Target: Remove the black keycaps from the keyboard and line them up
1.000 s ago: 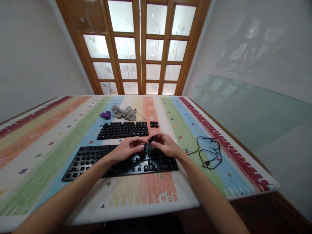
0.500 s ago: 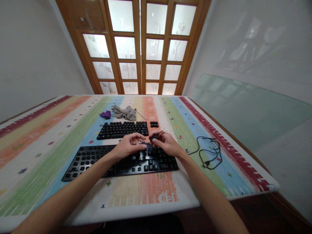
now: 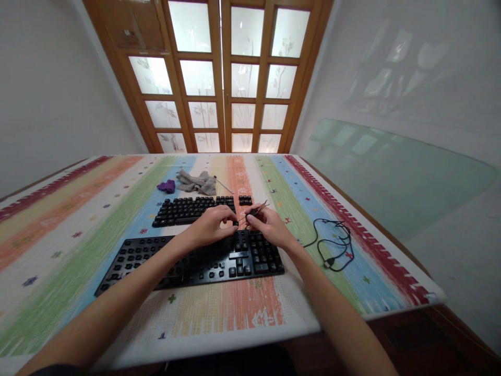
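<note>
Above a black keyboard (image 3: 203,269) with many keycaps off its left and middle, both my hands are close together. My left hand (image 3: 213,225) pinches a small black keycap (image 3: 235,223) between thumb and fingers. My right hand (image 3: 269,225) is closed on a keycap puller (image 3: 252,212) with a black handle and thin wire loops at both ends. One wire end points at the keycap; whether they touch I cannot tell. Keycaps remain on the keyboard's right side. My left hand and forearm hide part of its middle.
Behind the keyboard lie rows of loose black keycaps (image 3: 178,211) and a smaller keycap group (image 3: 245,200). Farther back are a grey cloth (image 3: 198,183), a purple cloth (image 3: 166,186) and a thin stick-like tool (image 3: 224,185). A coiled black USB cable (image 3: 334,243) lies right on the striped tablecloth (image 3: 211,313).
My hands have drawn slightly apart. The keycap now shows in my left fingertips, and the puller's wires are visible between the hands. The view has shifted slightly.
</note>
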Demonstrator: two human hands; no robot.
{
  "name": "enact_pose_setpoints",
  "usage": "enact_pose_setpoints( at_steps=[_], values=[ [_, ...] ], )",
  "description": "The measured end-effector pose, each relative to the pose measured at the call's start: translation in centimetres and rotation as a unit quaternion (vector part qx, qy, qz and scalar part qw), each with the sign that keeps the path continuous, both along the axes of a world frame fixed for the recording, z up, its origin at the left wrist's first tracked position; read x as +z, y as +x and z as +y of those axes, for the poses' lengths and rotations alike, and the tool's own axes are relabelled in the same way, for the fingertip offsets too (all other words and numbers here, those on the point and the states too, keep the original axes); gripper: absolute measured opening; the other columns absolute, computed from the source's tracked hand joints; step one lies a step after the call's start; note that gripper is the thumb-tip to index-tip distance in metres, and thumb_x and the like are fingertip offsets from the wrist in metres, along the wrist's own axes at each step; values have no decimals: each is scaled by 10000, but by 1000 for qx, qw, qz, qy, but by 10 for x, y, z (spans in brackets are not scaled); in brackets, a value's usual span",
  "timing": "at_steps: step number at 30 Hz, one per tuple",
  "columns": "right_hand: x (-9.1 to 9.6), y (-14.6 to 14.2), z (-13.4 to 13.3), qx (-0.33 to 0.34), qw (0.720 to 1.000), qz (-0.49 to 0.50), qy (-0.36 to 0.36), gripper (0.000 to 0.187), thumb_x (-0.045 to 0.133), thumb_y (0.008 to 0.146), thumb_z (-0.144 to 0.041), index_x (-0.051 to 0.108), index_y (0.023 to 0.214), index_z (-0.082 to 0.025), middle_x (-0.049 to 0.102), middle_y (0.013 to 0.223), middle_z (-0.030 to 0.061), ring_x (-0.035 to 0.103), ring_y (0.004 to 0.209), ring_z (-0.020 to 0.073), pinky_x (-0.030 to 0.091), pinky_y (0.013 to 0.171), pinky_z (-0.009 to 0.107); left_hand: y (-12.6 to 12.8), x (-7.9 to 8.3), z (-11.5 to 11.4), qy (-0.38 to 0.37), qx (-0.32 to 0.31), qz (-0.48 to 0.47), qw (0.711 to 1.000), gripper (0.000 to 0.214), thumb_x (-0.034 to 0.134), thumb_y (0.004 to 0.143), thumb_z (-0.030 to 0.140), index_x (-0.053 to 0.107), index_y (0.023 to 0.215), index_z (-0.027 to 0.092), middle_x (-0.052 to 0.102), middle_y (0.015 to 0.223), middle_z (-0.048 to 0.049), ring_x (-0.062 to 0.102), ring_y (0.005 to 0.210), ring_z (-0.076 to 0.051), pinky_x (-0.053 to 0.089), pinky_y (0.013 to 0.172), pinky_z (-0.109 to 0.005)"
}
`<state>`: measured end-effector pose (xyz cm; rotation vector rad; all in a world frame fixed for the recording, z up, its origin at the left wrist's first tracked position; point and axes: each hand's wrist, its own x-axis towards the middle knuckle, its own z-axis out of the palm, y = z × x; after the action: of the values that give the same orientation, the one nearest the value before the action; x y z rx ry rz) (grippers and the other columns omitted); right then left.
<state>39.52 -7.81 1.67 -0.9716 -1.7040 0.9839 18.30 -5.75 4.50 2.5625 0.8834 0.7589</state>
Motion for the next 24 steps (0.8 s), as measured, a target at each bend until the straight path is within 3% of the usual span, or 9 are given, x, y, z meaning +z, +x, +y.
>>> enact_pose_setpoints(
  at_steps=[6, 11, 17, 24],
  values=[
    [-2, 5, 5, -96, 995, -12, 13, 249, 581, 869, -404, 591, 935, -164, 644, 738, 31, 612, 620, 151, 510, 601, 284, 12, 11, 31, -34, -11, -7, 999, 179, 642, 823, 311, 684, 873, 144, 614, 714, -9, 518, 625, -118, 410, 615, -238],
    [0, 10, 9, -195, 980, -13, 25, 236, 549, 867, -387, 587, 907, -157, 651, 733, 52, 610, 616, 170, 500, 601, 303, 29, -8, 64, 57, 16, 33, 998, 104, 668, 802, 227, 714, 852, 149, 619, 877, -64, 582, 854, -197, 464, 815, -324],
    [0, 11, 9, -214, 975, -44, 40, 228, 532, 870, -376, 601, 905, -161, 661, 747, 63, 626, 653, 189, 509, 614, 311, 44, -34, 86, 71, 58, 119, 989, 131, 694, 788, 212, 759, 879, 143, 601, 898, -94, 572, 924, -253, 465, 848, -370],
    [1, 10, 7, -220, 973, -61, 44, 201, 541, 879, -359, 600, 906, -170, 656, 737, 49, 607, 605, 174, 490, 604, 302, 37, -38, 91, 71, 66, 133, 986, 157, 650, 810, 257, 766, 812, 152, 576, 884, -94, 554, 915, -250, 460, 845, -376]
  ],
)
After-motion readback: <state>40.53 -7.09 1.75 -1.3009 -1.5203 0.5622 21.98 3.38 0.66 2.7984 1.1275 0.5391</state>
